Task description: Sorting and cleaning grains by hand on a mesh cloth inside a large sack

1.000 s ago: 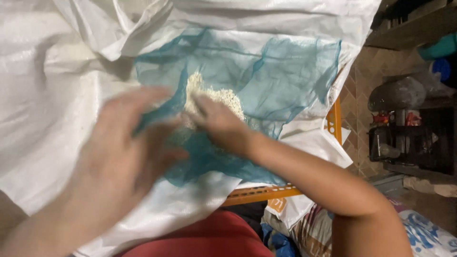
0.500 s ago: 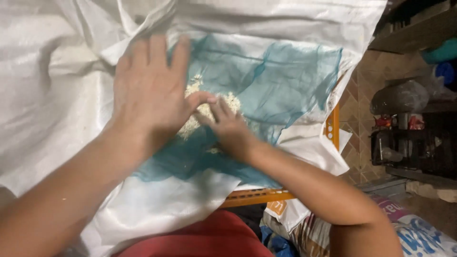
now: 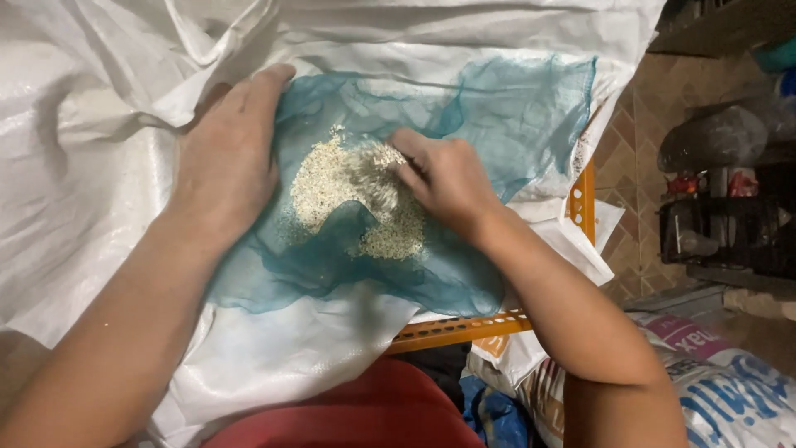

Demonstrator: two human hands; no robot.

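- Two bare hands work over a white woven sheet (image 3: 91,191) that covers the work surface from the left edge to the upper right.
- Left hand (image 3: 228,162): lies flat, palm down, fingers extended and close together. It grips nothing. It presses the left edge of the blue mesh cloth (image 3: 497,124) against the white sheet.
- Blue mesh cloth: thin, see-through, spread and wrinkled on the sheet between and under both hands. One fold crosses the lower part of the grain.
- Pale grain pile (image 3: 332,178): small, off-white granules, heaped on the cloth at its centre, between the two hands. Part of it shows blurred just beside the right fingertips.
- Right hand (image 3: 448,178): fingers curled inward, tips touching the right side of the pile. Whether it pinches grains or cloth cannot be told.
- Orange metal frame (image 3: 464,328): perforated rail, visible below and to the right of the sheet.
- Printed sacks (image 3: 713,373): lie on the floor at lower right.
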